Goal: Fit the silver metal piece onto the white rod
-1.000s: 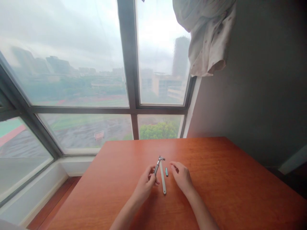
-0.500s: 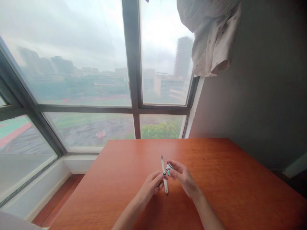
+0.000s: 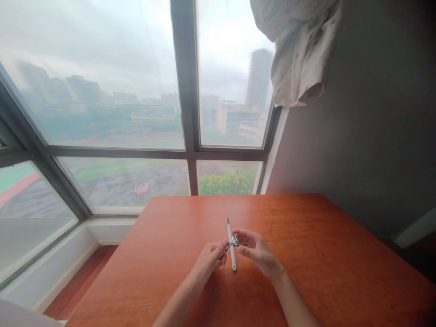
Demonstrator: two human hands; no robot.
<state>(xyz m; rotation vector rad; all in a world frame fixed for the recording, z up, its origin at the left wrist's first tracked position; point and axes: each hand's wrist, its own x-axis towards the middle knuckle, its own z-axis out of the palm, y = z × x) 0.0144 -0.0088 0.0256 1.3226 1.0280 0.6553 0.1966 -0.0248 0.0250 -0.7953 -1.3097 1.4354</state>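
Now with both hands at one small thing, the silver razor. A second ago, an empty right hand well apart from the left hand, and a little dark blade piece flat on the table. Now gone from that spot, and up at the razor's head, by the right fingertips. So, two parts brought together in the air, by the look of it. Too small to tell if clicked on or only touching.

In the left hand, a narrow pinch around the razor's handle, with the thumb on top. In the right hand, a small pinch too, with thumb and fingers at the two ends of the blade piece. No telling how hard a squeeze.

As for place, between the two hands, just above the pale stick, with head to the right and handle sloping down to the left.

For the razor, a hard, shiny T shape, likely metal. For the blade piece, a thin, straight strip. For the stick, a long, flat, smooth shape, maybe plastic, with a dark far tip and a tiny hole near the round end. Under all this, red-brown wood lines and a soft shine. Up high, a soft, crumpled, spotty cloth.
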